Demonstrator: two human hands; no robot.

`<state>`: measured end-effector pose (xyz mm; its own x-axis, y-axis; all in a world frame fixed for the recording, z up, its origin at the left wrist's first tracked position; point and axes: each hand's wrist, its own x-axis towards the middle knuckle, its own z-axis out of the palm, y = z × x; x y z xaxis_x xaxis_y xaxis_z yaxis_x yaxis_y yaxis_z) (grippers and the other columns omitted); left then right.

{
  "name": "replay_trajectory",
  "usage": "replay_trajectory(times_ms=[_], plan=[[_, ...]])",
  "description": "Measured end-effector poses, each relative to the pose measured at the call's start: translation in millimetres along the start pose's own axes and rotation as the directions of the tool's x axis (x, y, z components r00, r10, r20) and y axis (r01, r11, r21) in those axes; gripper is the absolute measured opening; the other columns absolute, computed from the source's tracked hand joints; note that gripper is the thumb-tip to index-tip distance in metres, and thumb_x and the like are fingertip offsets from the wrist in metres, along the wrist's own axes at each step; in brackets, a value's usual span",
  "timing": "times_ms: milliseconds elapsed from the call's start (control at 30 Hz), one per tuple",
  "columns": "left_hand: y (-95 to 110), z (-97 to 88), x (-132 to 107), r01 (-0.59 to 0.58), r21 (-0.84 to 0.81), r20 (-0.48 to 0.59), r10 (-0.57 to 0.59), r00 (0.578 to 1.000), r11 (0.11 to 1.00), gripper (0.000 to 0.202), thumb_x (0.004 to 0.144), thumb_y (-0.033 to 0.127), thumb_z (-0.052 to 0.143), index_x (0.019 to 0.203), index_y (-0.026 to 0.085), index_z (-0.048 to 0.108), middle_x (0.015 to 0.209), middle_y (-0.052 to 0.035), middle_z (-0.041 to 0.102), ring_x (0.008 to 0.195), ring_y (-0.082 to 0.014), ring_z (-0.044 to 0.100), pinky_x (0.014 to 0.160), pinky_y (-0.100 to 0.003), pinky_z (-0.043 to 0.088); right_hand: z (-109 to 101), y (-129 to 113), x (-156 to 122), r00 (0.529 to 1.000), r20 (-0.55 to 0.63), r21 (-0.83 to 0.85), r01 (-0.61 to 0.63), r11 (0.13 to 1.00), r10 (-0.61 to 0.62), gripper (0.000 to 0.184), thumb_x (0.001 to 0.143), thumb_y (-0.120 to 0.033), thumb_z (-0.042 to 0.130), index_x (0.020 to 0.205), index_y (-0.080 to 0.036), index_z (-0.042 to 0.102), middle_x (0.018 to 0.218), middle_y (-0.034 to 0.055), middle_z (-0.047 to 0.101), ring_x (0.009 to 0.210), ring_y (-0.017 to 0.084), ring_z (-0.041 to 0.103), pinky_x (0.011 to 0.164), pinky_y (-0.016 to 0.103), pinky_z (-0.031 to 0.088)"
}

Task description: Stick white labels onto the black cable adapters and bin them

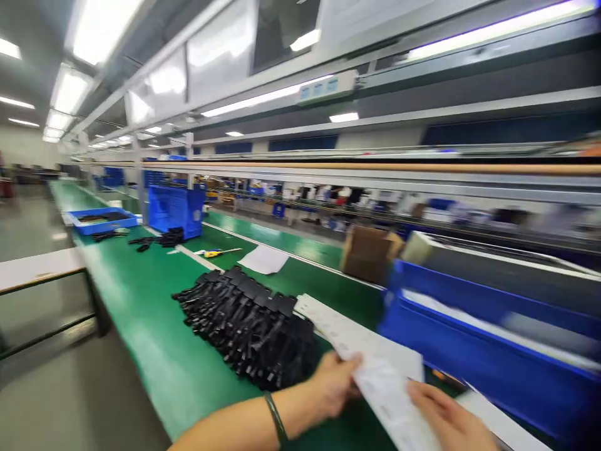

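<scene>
A long white sheet [382,376] with faint printed marks stretches between my two hands, blurred by motion. My left hand [335,381], with a dark band around the wrist, is closed on the sheet's left edge, thumb on top. At the opposite edge, my right hand [451,413] has its fingers bent over the sheet; the lower part of this hand is out of frame. Just left of the sheet lies a dense pile of black cable-like pieces with flat ends [253,326], several rows deep on the green table [154,357].
A large blue bin [483,351] stands at the right, a brown cardboard box [370,254] behind it. Farther along are a loose white paper [263,259], a yellow-handled tool [213,253], a blue crate [173,210] and a shallow blue tray [102,220]. Rails run overhead.
</scene>
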<state>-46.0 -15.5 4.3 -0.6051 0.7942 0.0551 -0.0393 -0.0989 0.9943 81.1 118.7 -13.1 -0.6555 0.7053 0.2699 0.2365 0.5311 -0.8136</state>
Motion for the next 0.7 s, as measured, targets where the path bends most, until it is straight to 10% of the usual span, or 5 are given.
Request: replay_trajectory(times_ms=[133,233,367,467,700], plan=[[13,-3.8,7,-0.136,0.105,0.111,0.124,0.986,0.985,0.048,0.078,0.053,0.057,0.108,0.016,0.059,0.113,-0.015,0.062,0.11,-0.0316,0.056,0.097,-0.045,0.043,-11,-29,-67,0.962,0.27,-0.07,0.051,0.996,-0.03,0.037,0.087,-0.047,0.045,0.072,-0.022,0.068,0.061,0.004,0.067,0.057,0.022,0.064,0.052,0.029,0.049],[26,-6.0,5,-0.261,0.254,0.304,0.179,0.935,0.931,0.02,0.068,0.036,0.071,0.08,0.022,0.064,0.084,-0.0072,0.065,0.093,-0.0311,0.06,0.092,-0.044,0.043,-22,-58,-95,0.945,0.046,-0.31,0.322,0.895,-0.324,0.03,0.094,-0.032,0.041,0.086,-0.023,0.068,0.073,0.0047,0.068,0.065,0.02,0.063,0.06,0.03,0.049],[31,7.8,-20,-0.43,0.367,0.485,0.225,0.845,0.825,0.022,0.072,0.031,0.067,0.059,0.025,0.05,0.066,-0.0053,0.054,0.089,-0.031,0.056,0.092,-0.044,0.039,-38,-81,-105,0.714,-0.032,-0.676,0.5,0.542,-0.699,0.03,0.093,-0.012,0.045,0.117,-0.021,0.061,0.113,0.0107,0.064,0.106,0.026,0.056,0.092,0.042,0.038],[20,15.0,-46,-0.503,0.409,0.572,0.216,0.791,0.761,0.024,0.08,0.031,0.055,0.059,0.024,0.046,0.069,-0.0089,0.054,0.086,-0.0324,0.053,0.088,-0.05,0.037,-36,-74,-107,0.729,0.068,-0.732,0.501,0.462,-0.681,0.027,0.094,-0.006,0.04,0.101,-0.018,0.064,0.093,0.0084,0.067,0.09,0.022,0.058,0.085,0.041,0.035],[-8,-16.2,-98,-0.516,0.547,0.638,0.071,0.767,0.659,0.037,0.083,0.046,0.053,0.054,0.023,0.054,0.061,-0.0098,0.054,0.069,-0.0277,0.055,0.068,-0.044,0.043,-2,-11,-163,0.81,0.202,-0.577,0.553,0.601,-0.55,0.031,0.095,-0.017,0.039,0.073,-0.024,0.06,0.066,0.0021,0.059,0.06,0.019,0.056,0.061,0.035,0.041]])
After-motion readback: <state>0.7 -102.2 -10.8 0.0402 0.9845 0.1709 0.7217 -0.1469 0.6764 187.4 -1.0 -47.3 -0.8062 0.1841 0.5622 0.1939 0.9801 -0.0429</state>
